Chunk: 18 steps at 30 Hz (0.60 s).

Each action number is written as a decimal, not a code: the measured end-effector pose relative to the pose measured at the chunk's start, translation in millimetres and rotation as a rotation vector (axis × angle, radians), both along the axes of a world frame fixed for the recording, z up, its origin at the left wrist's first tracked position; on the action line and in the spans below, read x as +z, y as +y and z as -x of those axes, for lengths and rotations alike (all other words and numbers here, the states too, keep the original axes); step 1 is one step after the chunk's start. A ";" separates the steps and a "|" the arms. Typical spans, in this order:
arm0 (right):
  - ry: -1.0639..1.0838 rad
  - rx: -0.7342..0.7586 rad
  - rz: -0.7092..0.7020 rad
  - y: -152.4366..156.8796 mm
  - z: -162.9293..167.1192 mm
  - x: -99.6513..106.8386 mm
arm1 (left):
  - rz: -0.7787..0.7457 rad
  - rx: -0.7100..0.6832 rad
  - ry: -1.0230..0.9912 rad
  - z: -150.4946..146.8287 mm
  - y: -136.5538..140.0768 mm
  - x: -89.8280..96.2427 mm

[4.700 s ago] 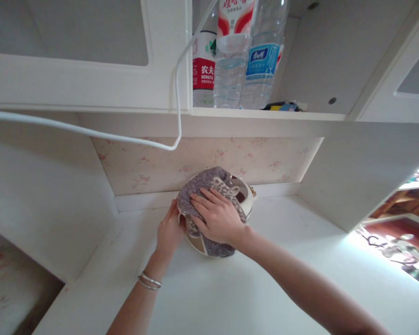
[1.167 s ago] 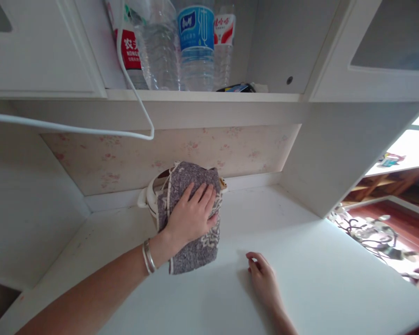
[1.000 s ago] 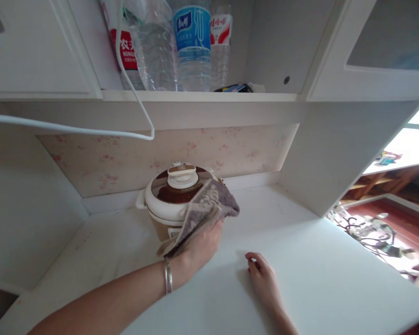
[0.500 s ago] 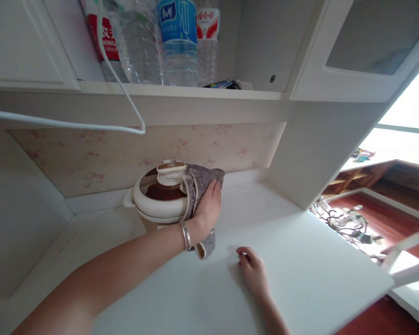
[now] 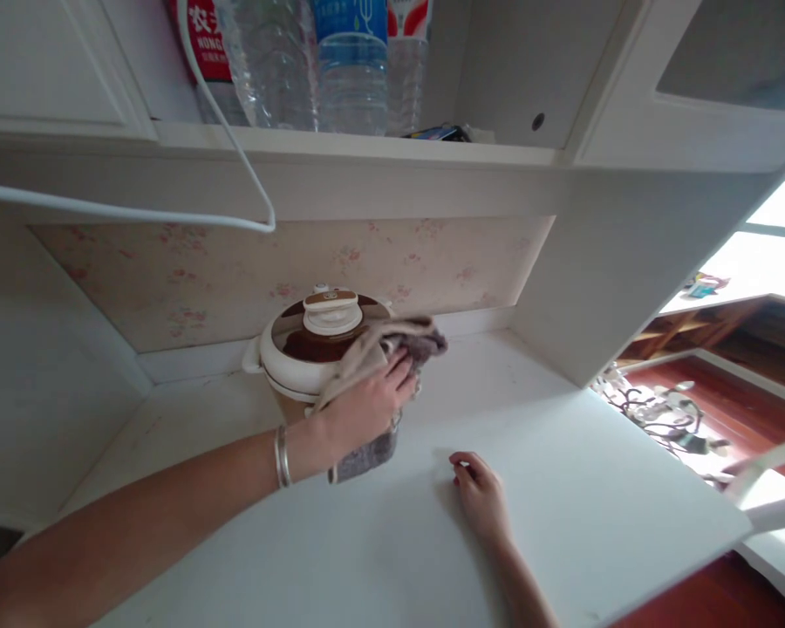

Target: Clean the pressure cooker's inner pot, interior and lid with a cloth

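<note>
A round white cooking pot with a brown glass lid and a pale lid knob stands at the back of the counter. My left hand, a silver bangle at its wrist, grips a grey-brown cloth at the pot's right front side. The cloth drapes over the right part of the lid and hangs below my palm. On the white counter, right of the pot, rests my right hand with its fingers curled; no object shows in it.
Overhead, an open cabinet shelf carries several plastic bottles. A white cable hangs in front at the left. The white counter ends at a right edge, beyond which a metal leaf-shaped ornament shows.
My left hand has turned and slid slightly down and left with the cloth, uncovering more of the lid. My right hand stays almost in place. The camera view has shifted a little.
</note>
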State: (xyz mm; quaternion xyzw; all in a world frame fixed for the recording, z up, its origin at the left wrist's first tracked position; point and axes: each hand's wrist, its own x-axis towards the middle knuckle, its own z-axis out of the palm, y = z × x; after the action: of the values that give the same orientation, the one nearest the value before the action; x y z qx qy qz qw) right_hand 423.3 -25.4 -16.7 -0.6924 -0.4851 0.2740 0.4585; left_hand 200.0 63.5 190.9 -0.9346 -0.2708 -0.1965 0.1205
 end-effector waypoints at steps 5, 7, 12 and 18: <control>-0.007 0.008 0.035 1.3 -0.5 -2.8 | -0.048 0.226 -0.198 49.0 49.0 50.2; -0.012 0.011 0.040 1.3 -0.4 -4.0 | -0.004 0.202 -0.267 77.6 63.5 46.5; -0.071 0.030 0.059 1.9 1.4 -6.6 | 0.005 0.145 -0.451 120.9 50.2 10.7; -0.205 0.070 0.078 5.2 4.5 -9.2 | -0.239 0.069 -0.349 117.9 0.8 -49.7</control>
State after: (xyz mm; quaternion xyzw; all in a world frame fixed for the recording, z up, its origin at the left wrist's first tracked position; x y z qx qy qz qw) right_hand 418.8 -20.2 -25.8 -0.7167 -0.5423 0.2361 0.3694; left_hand 82.0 64.2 141.1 -0.8557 -0.2943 -0.3818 0.1883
